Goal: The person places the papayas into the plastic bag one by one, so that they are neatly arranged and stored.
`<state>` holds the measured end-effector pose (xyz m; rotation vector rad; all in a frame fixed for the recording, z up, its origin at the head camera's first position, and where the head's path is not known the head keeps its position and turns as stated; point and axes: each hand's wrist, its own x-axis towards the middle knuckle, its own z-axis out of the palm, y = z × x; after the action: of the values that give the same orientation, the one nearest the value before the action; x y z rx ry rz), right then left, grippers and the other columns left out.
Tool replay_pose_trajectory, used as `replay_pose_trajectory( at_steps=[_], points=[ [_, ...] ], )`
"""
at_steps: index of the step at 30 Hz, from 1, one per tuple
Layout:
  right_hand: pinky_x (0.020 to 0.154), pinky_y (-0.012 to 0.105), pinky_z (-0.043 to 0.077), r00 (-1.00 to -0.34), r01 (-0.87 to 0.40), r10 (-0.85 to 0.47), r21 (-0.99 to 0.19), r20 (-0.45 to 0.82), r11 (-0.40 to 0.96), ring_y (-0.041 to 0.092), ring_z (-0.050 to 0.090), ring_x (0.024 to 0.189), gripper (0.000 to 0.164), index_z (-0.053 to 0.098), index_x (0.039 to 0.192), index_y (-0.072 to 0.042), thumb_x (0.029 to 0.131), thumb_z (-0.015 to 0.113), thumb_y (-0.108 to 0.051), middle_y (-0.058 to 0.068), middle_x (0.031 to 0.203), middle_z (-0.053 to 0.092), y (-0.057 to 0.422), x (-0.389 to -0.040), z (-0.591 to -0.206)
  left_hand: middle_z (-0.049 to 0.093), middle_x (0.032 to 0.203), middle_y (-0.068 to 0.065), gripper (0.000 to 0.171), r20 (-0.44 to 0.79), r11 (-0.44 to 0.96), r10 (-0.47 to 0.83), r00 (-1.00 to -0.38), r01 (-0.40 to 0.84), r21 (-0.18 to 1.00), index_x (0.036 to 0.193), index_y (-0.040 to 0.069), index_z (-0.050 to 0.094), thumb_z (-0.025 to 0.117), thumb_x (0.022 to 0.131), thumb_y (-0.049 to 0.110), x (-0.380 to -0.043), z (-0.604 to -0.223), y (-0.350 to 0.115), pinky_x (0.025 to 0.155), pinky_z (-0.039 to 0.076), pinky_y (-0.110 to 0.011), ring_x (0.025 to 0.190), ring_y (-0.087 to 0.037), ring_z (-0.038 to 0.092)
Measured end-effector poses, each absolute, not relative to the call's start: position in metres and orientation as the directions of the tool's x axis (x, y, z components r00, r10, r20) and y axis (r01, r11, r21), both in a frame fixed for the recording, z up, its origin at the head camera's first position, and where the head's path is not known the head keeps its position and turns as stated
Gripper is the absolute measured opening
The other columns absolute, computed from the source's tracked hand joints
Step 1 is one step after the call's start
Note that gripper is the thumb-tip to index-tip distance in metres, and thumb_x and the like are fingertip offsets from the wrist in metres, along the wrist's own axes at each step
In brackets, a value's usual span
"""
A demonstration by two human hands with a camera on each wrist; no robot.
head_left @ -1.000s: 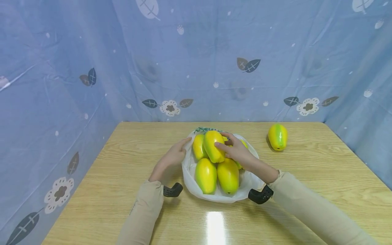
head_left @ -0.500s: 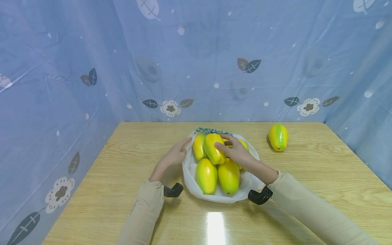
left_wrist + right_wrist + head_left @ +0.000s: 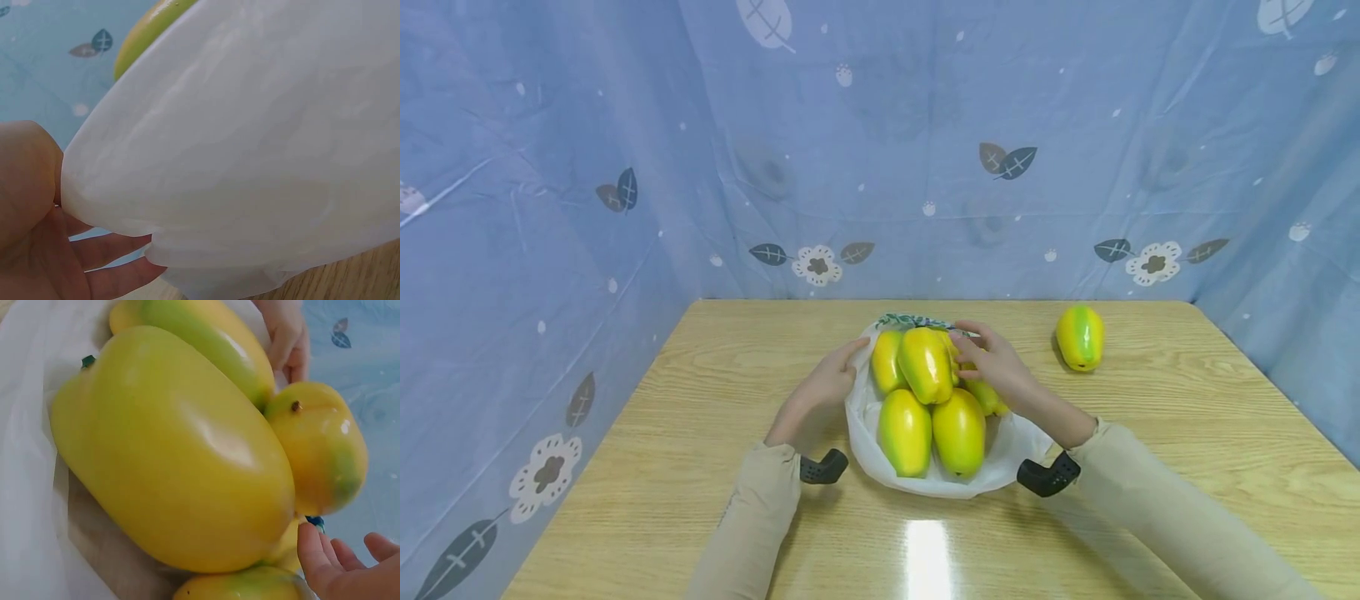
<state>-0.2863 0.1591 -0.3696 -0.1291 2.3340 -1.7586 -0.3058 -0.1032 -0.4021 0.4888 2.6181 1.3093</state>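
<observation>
Several yellow-green papayas lie in a white plastic bag (image 3: pixel 868 454) with its mouth spread wide. One papaya (image 3: pixel 926 365) rests on top of the others, and the right wrist view shows this top papaya (image 3: pixel 322 450) beyond a large nearer papaya (image 3: pixel 187 450). My left hand (image 3: pixel 827 379) is at the bag's left rim; in the left wrist view the bag's edge sits between thumb and fingers of the left hand (image 3: pixel 56 237). Just right of the top papaya, my right hand (image 3: pixel 996 362) has its fingers spread and holds nothing. Some papayas are partly hidden behind that hand.
Another papaya (image 3: pixel 1080 337) lies alone on the wooden table (image 3: pixel 700 400), toward the back right. A blue patterned curtain (image 3: pixel 880 167) hangs behind the table and along both sides. Black wrist devices (image 3: pixel 823 467) sit below both hands.
My right hand has let go of the top papaya and drawn back to the right, its fingers spreading. That papaya has settled slightly lower on the pile. My left hand stays at the rim.
</observation>
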Motion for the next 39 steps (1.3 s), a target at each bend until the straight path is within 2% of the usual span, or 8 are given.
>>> replay_pose_trajectory(
  at_steps=[9, 16, 19, 24, 27, 31, 34, 39],
  points=[
    [0.098, 0.048, 0.044, -0.977, 0.074, -0.182, -0.976, -0.113, 0.206, 0.04, 0.044, 0.123, 0.064, 0.022, 0.15, -0.007, 0.1, 0.043, -0.04, 0.025, 0.142, 0.034, 0.176, -0.288, -0.364, 0.03, 0.151, -0.018, 0.055, -0.003, 0.553, 0.368, -0.93, 0.216, 0.805, 0.147, 0.0, 0.031, 0.033, 0.093, -0.005, -0.305, -0.402, -0.102, 0.113, 0.019, -0.043, 0.139, -0.032, 0.025],
    [0.098, 0.044, 0.045, -0.985, 0.056, -0.153, -0.983, -0.084, 0.177, 0.042, 0.042, 0.124, 0.068, 0.02, 0.151, -0.005, 0.099, 0.041, -0.044, 0.027, 0.141, 0.034, 0.192, -0.29, -0.355, 0.03, 0.151, -0.018, 0.055, -0.004, 0.554, 0.363, -0.932, 0.213, 0.805, 0.147, 0.001, 0.031, 0.033, 0.093, -0.004, -0.304, -0.402, -0.103, 0.113, 0.02, -0.043, 0.138, -0.032, 0.025],
    [0.097, 0.039, 0.046, -0.985, 0.064, -0.148, -0.989, -0.083, 0.131, 0.041, 0.039, 0.126, 0.073, 0.014, 0.151, -0.004, 0.098, 0.041, -0.047, 0.026, 0.142, 0.031, 0.201, -0.291, -0.35, 0.03, 0.151, -0.019, 0.055, -0.005, 0.551, 0.361, -0.932, 0.209, 0.808, 0.147, 0.001, 0.031, 0.033, 0.092, -0.004, -0.304, -0.402, -0.103, 0.113, 0.019, -0.043, 0.138, -0.032, 0.025],
    [0.09, 0.031, 0.051, -0.99, 0.043, -0.133, -0.996, -0.053, 0.073, 0.033, 0.044, 0.118, 0.077, 0.011, 0.151, -0.002, 0.098, 0.042, -0.048, 0.02, 0.136, 0.033, 0.217, -0.291, -0.342, 0.03, 0.151, -0.018, 0.055, -0.004, 0.551, 0.359, -0.933, 0.209, 0.808, 0.147, 0.001, 0.031, 0.033, 0.093, -0.004, -0.304, -0.403, -0.103, 0.113, 0.019, -0.043, 0.139, -0.032, 0.025],
    [0.088, 0.031, 0.052, -0.991, 0.042, -0.127, -0.997, -0.05, 0.065, 0.029, 0.044, 0.116, 0.078, 0.01, 0.151, -0.003, 0.097, 0.043, -0.049, 0.018, 0.134, 0.034, 0.226, -0.291, -0.34, 0.03, 0.151, -0.019, 0.055, 0.001, 0.546, 0.358, -0.934, 0.21, 0.811, 0.147, 0.001, 0.031, 0.033, 0.093, -0.004, -0.304, -0.402, -0.102, 0.113, 0.019, -0.043, 0.139, -0.032, 0.025],
    [0.09, 0.032, 0.051, -0.991, 0.057, -0.12, -0.997, -0.063, 0.049, 0.029, 0.042, 0.119, 0.079, 0.008, 0.152, -0.005, 0.097, 0.043, -0.048, 0.02, 0.139, 0.029, 0.237, -0.289, -0.339, 0.03, 0.15, -0.019, 0.055, 0.002, 0.548, 0.356, -0.935, 0.21, 0.809, 0.147, 0.001, 0.032, 0.033, 0.092, -0.004, -0.304, -0.402, -0.102, 0.114, 0.019, -0.043, 0.138, -0.032, 0.025],
    [0.09, 0.031, 0.051, -0.992, 0.065, -0.105, -0.997, -0.07, 0.042, 0.023, 0.044, 0.115, 0.076, 0.009, 0.153, -0.006, 0.098, 0.042, -0.047, 0.018, 0.14, 0.028, 0.246, -0.288, -0.339, 0.031, 0.15, -0.019, 0.055, 0.003, 0.554, 0.357, -0.934, 0.215, 0.804, 0.147, 0.001, 0.033, 0.033, 0.092, -0.004, -0.304, -0.402, -0.102, 0.113, 0.019, -0.043, 0.138, -0.032, 0.026],
    [0.086, 0.028, 0.052, -0.994, 0.075, -0.079, -0.997, -0.076, 0.012, 0.015, 0.049, 0.105, 0.073, 0.012, 0.153, -0.009, 0.098, 0.041, -0.046, 0.008, 0.129, 0.037, 0.261, -0.288, -0.338, 0.03, 0.15, -0.019, 0.054, 0.003, 0.551, 0.368, -0.93, 0.221, 0.805, 0.147, 0.0, 0.032, 0.032, 0.093, -0.004, -0.304, -0.402, -0.102, 0.113, 0.019, -0.044, 0.138, -0.033, 0.025]
  ],
)
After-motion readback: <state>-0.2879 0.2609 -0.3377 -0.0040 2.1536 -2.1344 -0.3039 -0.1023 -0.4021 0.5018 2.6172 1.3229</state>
